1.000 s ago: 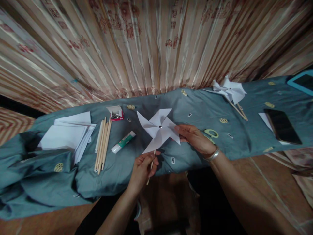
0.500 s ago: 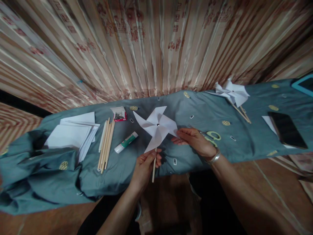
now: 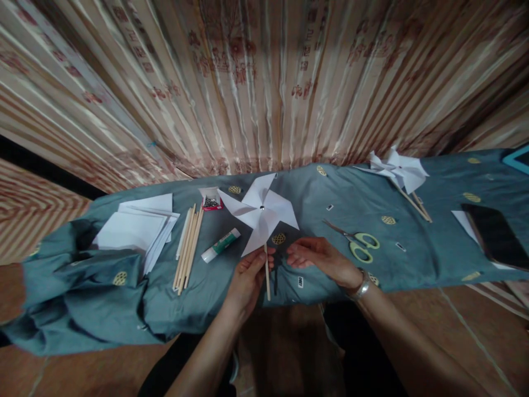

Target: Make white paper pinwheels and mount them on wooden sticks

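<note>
A white paper pinwheel (image 3: pixel 264 214) with a silver pin at its centre stands upright on a thin wooden stick (image 3: pixel 268 281). My left hand (image 3: pixel 250 275) is closed round that stick, just below the paper blades. To the right, my right hand (image 3: pixel 318 258) hovers apart from the pinwheel, its fingers loosely bent with nothing seen in them. Scissors (image 3: pixel 356 242) with light green handles lie beyond my right hand. A glue stick (image 3: pixel 221 245) with a green label rests left of the pinwheel.
On the green cloth (image 3: pixel 433 253) lie white paper sheets (image 3: pixel 130 229), several wooden sticks (image 3: pixel 190 248) and a small red box (image 3: pixel 211 202) of metal pins. Further right are finished-looking pinwheels (image 3: pixel 403 171) and a dark phone (image 3: pixel 494 234). A patterned curtain (image 3: pixel 264 99) hangs behind.
My right hand has come off the pinwheel's right blade and moved slightly down and left. The blades have turned a little. My left hand keeps hold of the stick.
</note>
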The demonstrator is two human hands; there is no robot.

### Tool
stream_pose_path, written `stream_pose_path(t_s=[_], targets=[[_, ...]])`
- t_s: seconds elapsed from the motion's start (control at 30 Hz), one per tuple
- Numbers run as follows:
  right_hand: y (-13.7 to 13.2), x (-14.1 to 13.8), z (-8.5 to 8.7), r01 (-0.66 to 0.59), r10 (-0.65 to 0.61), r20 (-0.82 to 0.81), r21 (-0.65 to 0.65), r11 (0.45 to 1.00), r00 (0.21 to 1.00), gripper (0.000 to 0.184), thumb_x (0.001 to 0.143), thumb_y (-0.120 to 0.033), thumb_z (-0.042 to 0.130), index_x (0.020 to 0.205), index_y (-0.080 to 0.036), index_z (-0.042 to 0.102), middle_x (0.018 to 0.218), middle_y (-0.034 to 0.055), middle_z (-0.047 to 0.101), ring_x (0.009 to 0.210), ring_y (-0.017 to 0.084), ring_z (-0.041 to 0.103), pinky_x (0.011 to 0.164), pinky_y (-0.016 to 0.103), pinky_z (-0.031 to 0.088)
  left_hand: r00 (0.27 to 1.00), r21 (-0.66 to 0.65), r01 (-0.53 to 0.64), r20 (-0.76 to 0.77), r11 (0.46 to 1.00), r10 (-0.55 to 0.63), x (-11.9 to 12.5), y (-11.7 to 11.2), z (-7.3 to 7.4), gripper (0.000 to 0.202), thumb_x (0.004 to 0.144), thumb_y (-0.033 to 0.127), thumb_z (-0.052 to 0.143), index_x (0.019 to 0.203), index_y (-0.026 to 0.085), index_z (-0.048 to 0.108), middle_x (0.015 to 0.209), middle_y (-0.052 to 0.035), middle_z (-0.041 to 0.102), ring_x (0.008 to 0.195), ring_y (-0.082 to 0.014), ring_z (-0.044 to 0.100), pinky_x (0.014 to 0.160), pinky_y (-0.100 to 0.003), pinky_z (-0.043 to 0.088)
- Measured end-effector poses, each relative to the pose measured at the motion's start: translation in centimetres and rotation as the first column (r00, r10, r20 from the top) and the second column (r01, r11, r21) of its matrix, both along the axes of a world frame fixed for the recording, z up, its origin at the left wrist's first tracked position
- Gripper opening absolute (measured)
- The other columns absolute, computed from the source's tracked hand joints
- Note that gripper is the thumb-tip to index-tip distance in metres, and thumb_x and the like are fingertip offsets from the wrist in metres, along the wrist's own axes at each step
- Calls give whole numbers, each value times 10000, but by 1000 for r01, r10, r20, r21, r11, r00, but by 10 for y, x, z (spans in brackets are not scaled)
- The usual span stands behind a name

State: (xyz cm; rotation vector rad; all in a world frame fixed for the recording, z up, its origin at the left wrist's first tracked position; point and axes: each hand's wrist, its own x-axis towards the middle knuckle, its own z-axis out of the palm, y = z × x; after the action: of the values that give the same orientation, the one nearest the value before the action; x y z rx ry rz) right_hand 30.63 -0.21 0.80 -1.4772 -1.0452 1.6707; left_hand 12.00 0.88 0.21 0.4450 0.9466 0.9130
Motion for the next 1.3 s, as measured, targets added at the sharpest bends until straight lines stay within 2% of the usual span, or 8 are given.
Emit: stream_pose_path(t_s=[0.17, 0.23, 0.37, 0.77, 1.03, 1.17, 1.23, 1.3], targets=[[-7, -21, -1, -265, 264, 24, 59, 962, 964, 494, 726, -633, 676, 658, -145, 661, 548, -6, 608, 491, 79, 466, 492, 229, 350, 1000, 1, 5, 7, 1000, -5, 3, 1, 1, 403, 485, 368, 911, 785, 133, 778, 660, -16, 677, 651, -90, 576, 660, -197, 444], [-10, -28, -2, -315, 315, 8, 67, 947, 949, 452, 737, -596, 683, 670, -149, 664, 529, -27, 575, 493, 74, 453, 493, 221, 328, 1000, 14, 9, -5, 1000, -9, 4, 0, 0, 399, 501, 382, 903, 790, 136, 778, 660, -13, 667, 649, -95, 565, 643, -208, 432], [-13, -36, -3, -334, 335, -15, 61, 941, 942, 408, 728, -551, 704, 654, -154, 647, 529, -34, 566, 505, 78, 477, 507, 217, 337, 999, 16, 26, -30, 1000, -26, 5, -2, 0, 415, 517, 412, 894, 808, 139, 781, 662, -7, 651, 642, -98, 553, 628, -220, 416], [-14, -33, -3, -310, 312, 1, 131, 942, 950, 397, 755, -523, 683, 599, -169, 598, 529, -27, 574, 517, 87, 487, 535, 224, 361, 997, -9, 38, -74, 999, -39, 7, -5, -1, 487, 482, 424, 907, 886, 179, 789, 692, -4, 684, 593, -82, 551, 609, -213, 412], [-13, -34, -5, -293, 296, -5, 123, 948, 955, 405, 743, -529, 700, 593, -166, 605, 523, -27, 581, 509, 85, 495, 543, 224, 380, 983, 111, 29, -186, 993, -8, 3, -8, -13, 389, 513, 397, 895, 822, 188, 782, 701, -4, 683, 648, -106, 556, 645, -226, 413], [-9, -22, 4, -306, 305, 22, 107, 946, 952, 417, 715, -557, 719, 622, -157, 644, 537, -20, 595, 520, 87, 503, 539, 223, 380, 977, 122, 34, -215, 992, -7, 1, -7, -12, 378, 523, 392, 889, 826, 193, 783, 712, -6, 684, 663, -110, 551, 663, -231, 418], [-4, -4, 12, -259, 255, 54, 117, 959, 966, 429, 710, -573, 718, 624, -156, 665, 534, -17, 594, 507, 83, 477, 507, 221, 350, 975, 127, 35, -224, 991, -6, 1, -7, -11, 373, 524, 390, 888, 826, 197, 785, 719, -4, 686, 658, -102, 538, 661, -225, 417], [2, 20, 19, -59, 46, 70, 188, 980, 996, 422, 700, -580, 726, 653, -162, 696, 552, -13, 607, 496, 76, 445, 481, 221, 323, 973, 134, 44, -232, 990, -11, 1, -7, -11, 365, 525, 390, 887, 821, 200, 787, 723, -3, 687, 647, -94, 525, 653, -218, 414]])
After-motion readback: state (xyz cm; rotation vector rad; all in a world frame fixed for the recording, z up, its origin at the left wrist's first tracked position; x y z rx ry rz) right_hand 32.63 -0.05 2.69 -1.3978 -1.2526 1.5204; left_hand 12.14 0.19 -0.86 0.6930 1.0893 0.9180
